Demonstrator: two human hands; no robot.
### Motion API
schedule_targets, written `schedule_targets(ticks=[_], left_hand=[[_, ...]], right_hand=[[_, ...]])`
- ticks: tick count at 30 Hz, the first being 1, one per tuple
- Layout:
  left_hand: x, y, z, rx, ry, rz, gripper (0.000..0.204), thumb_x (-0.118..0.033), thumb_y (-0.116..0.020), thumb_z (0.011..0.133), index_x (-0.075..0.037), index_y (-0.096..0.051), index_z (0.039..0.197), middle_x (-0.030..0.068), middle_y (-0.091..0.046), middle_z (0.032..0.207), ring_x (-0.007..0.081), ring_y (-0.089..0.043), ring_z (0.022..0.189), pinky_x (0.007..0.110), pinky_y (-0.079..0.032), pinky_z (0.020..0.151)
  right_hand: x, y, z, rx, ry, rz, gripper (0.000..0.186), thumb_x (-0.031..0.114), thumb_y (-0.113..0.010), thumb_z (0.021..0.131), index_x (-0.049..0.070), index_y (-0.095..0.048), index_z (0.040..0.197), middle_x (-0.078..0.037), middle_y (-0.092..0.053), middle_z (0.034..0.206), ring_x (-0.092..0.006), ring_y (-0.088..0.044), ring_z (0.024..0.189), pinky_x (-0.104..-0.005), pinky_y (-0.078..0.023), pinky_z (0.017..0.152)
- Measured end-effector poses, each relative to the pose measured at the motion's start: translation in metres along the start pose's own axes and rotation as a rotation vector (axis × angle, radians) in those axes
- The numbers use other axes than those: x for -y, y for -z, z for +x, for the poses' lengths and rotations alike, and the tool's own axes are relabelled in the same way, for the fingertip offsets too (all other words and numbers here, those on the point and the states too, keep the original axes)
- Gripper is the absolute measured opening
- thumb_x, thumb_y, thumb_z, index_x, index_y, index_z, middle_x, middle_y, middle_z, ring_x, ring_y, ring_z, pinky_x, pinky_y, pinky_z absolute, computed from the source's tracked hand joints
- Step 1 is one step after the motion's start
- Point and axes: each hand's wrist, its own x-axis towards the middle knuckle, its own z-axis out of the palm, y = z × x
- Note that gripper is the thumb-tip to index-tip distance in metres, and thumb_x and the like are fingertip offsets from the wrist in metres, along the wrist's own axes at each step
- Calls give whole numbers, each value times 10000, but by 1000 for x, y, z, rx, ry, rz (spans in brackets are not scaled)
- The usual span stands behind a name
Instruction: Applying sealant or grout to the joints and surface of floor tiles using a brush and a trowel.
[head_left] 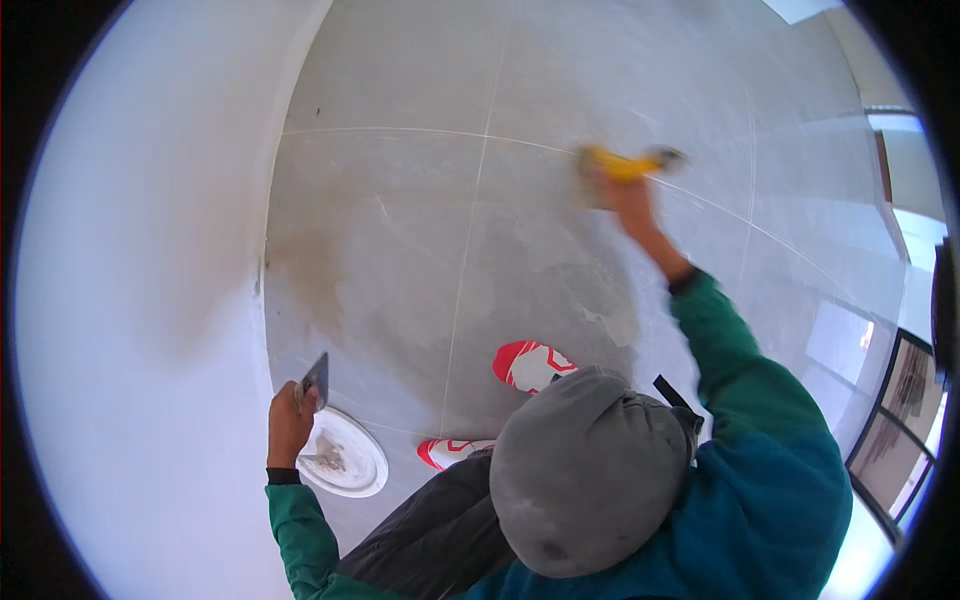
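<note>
while the right hand (632,207) gripped a blurred yellow tool (622,167) over the grey floor (400,240), i saw the left hand (290,425) clutching a grey scraper (317,380) just beside the white dish (376,460) — a loosened grip, i judged, could drop it in. hurried strokes risked scratching the floor.

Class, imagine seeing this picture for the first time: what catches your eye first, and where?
The bright yellow tool, blurred in the right hand, stands out at upper right against the grey floor. Next come the red-and-white footwear near the middle and, at lower left, a flat blade in the left hand, near a round white dish.
</note>
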Motion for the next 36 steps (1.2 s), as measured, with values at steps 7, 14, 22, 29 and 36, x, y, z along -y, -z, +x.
schedule_targets(ticks=[7, 14, 22, 29, 36], left_hand=[[42, -25, 1, -76, -196, 16, 251, -169, -585, 735, 24, -437, 674, 204, -485, 660, 384, -474, 635, 416, -367, 558], [66, -36, 35, 107, -113, 131, 207, -151, -603, 710, 22, -507, 768, 183, -499, 678, 367, -483, 641, 385, -388, 572], [138, -74, 43, 263, -176, -230, 439, -59, -643, 665, -19, -452, 1059, 131, -486, 989, 250, -517, 882, 330, -439, 719], [119, -62, 49, 395, -153, 88, 305, -159, -614, 690, 24, -496, 904, 180, -533, 837, 321, -518, 803, 369, -422, 682], [171, -63, 35, 553, -67, 375, 298, -243, -591, 691, 21, -544, 821, 218, -562, 803, 386, -526, 800, 422, -418, 673]], right_hand=[[-121, 73, -47, -488, -273, -629, 377, 391, -531, 752, 17, -572, 776, -143, -583, 669, -291, -571, 624, -413, -418, 516], [157, -218, -7, 226, 48, 26, 247, 248, -501, 688, 11, -536, 749, -176, -544, 844, -358, -544, 764, -461, -430, 637], [79, -80, -18, 193, 229, 470, 321, 353, -502, 806, 37, -563, 790, -56, -574, 707, -170, -546, 653, -328, -436, 592], [-215, 265, -142, -551, -460, -481, 375, 368, -553, 745, 14, -588, 862, -139, -610, 766, -250, -589, 718, -366, -442, 630], [-250, 123, -175, -730, -489, -725, 407, 405, -546, 731, 7, -536, 811, -106, -568, 735, -283, -543, 611, -374, -434, 526]])
